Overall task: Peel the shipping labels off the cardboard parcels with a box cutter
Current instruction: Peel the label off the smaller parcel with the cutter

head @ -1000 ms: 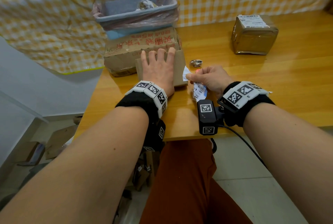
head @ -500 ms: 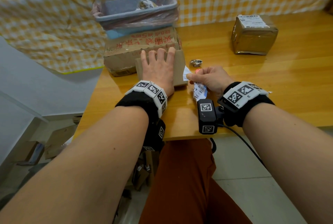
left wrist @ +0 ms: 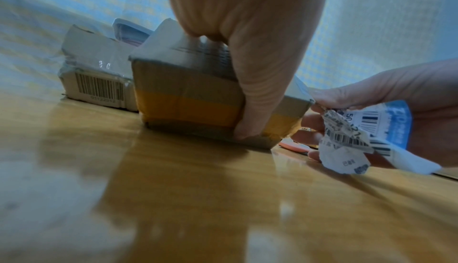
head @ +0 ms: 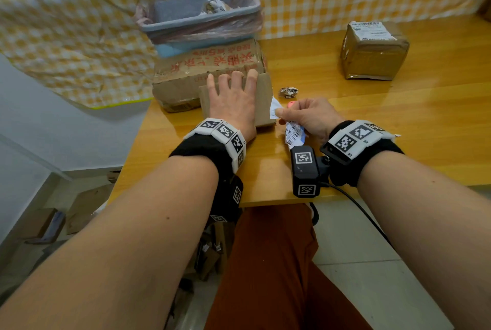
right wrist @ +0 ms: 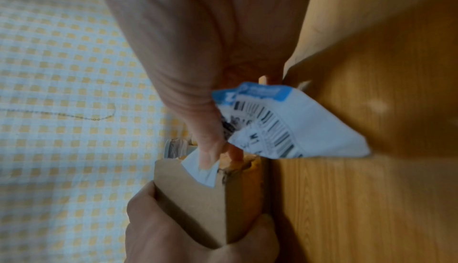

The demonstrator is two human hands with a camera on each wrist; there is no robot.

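Note:
My left hand (head: 233, 98) lies over the small cardboard parcel (head: 263, 101) and holds it down on the table, fingers across the top and thumb (left wrist: 250, 114) down its near side. My right hand (head: 310, 117) is at the parcel's right corner. It pinches a white scrap of the shipping label (head: 274, 110) that still sticks to the parcel (right wrist: 193, 198). A torn, crumpled length of label (right wrist: 285, 126) with barcodes hangs from the same hand. A pink box cutter (head: 291, 103) is tucked in that fist, mostly hidden.
A larger worn carton (head: 207, 69) with red print stands just behind the small parcel, with a lined blue bin (head: 199, 18) behind it. A taped parcel with a label (head: 374, 50) sits at the far right. A crumpled wad (head: 288, 91) lies on the wooden table (head: 398, 122).

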